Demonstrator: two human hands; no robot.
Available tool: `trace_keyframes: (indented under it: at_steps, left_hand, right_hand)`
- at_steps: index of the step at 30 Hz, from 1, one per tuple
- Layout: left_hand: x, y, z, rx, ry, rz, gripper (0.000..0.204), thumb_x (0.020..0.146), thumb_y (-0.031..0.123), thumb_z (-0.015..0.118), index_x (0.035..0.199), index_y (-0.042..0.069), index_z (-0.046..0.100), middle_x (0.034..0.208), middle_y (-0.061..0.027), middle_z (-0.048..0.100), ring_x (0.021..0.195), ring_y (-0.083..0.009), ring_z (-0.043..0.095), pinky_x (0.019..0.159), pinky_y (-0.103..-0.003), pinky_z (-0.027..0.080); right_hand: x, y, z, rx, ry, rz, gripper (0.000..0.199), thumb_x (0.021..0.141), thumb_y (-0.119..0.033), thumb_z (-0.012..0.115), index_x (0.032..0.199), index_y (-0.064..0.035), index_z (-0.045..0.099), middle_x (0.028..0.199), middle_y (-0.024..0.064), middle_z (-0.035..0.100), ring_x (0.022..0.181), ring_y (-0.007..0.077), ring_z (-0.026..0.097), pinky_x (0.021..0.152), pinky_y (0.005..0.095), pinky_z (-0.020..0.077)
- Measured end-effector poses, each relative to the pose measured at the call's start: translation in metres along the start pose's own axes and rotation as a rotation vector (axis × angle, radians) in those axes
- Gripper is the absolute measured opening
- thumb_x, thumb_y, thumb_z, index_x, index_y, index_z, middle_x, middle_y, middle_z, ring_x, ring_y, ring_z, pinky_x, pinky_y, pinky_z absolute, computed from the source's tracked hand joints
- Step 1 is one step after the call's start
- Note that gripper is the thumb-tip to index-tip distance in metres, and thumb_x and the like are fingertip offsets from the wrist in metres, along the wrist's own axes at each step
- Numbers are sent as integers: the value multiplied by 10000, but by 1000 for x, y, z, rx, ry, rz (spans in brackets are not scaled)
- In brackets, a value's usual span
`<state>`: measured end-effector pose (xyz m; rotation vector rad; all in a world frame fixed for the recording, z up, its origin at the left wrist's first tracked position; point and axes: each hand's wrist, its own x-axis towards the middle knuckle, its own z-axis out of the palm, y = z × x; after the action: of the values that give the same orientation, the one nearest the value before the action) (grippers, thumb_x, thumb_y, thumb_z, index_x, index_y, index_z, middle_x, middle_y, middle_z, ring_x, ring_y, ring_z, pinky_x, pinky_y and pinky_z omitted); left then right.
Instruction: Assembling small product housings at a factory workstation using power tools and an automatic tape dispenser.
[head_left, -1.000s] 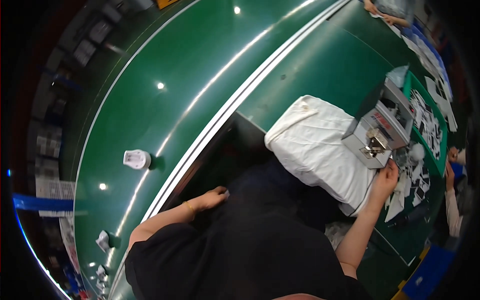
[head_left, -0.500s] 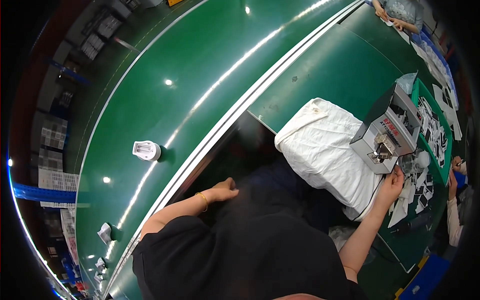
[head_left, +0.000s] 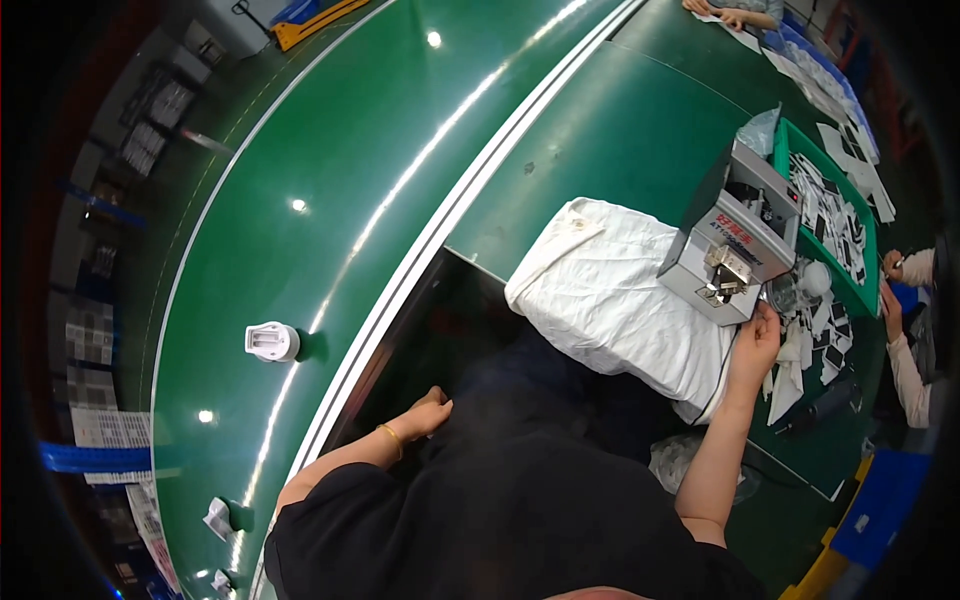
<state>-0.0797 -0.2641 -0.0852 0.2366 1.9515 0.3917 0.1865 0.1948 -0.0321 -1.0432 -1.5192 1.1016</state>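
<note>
Right hand, at three o'clock in the head view, stays at the lower edge of the grey machine, fingers drawn narrow; I cannot tell whether they pinch anything. Mostly the camera's view has shifted, so work remains there. The left hand, at seven o'clock, curls loosely, any contents hidden. White cloth lies at the machine's eight o'clock, the green tray at its three. Loose strips and a black tool crowd the bench beside the right hand; a white device sits at nine o'clock.
</note>
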Motion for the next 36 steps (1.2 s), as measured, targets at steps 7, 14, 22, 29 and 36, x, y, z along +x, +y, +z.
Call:
trace_keyframes:
  at_steps: [7, 14, 22, 29, 36]
  left_hand:
    - [-84, 3, -44, 93, -182, -107, 836, 883, 627, 591, 1377, -28, 428, 1246, -229, 588, 1101, -306, 603, 936, -370, 476]
    - [-93, -33, -43, 273, -380, -298, 860, 884, 656, 545, 1405, -18, 427, 1242, -239, 620, 1140, -347, 603, 950, -404, 468]
    - [66, -162, 23, 496, 3, -480, 620, 841, 495, 617, 1252, 31, 628, 1259, -178, 635, 1051, -293, 643, 805, -454, 498]
    - [168, -86, 39, 2123, -476, -900, 657, 783, 506, 660, 1260, 57, 612, 1288, -134, 624, 1091, -260, 611, 825, -456, 460]
    - [210, -124, 68, 2168, -81, -1207, 694, 737, 511, 695, 1271, 79, 594, 1311, -104, 610, 1143, -244, 578, 857, -453, 432]
  right_hand:
    - [-2, 4, -1, 1, 32, 35, 262, 942, -12, 568, 1199, 38, 559, 841, -12, 611, 737, 43, 528, 697, 180, 409]
    - [15, 29, -19, -16, -53, -2, 308, 959, -22, 564, 1259, 48, 543, 1124, 85, 662, 970, 117, 619, 884, 238, 459]
    - [24, 40, -18, -23, -108, -37, 286, 977, -51, 558, 1240, 61, 538, 1184, 120, 652, 1055, 163, 616, 941, 271, 454]
    - [23, 41, -36, -27, -45, -7, 306, 974, -32, 536, 1259, 76, 512, 1230, 136, 625, 1102, 189, 601, 977, 285, 445]
    - [29, 37, -33, -81, -53, 7, 306, 972, -7, 521, 1267, 76, 512, 1247, 140, 621, 1117, 198, 599, 984, 289, 449]
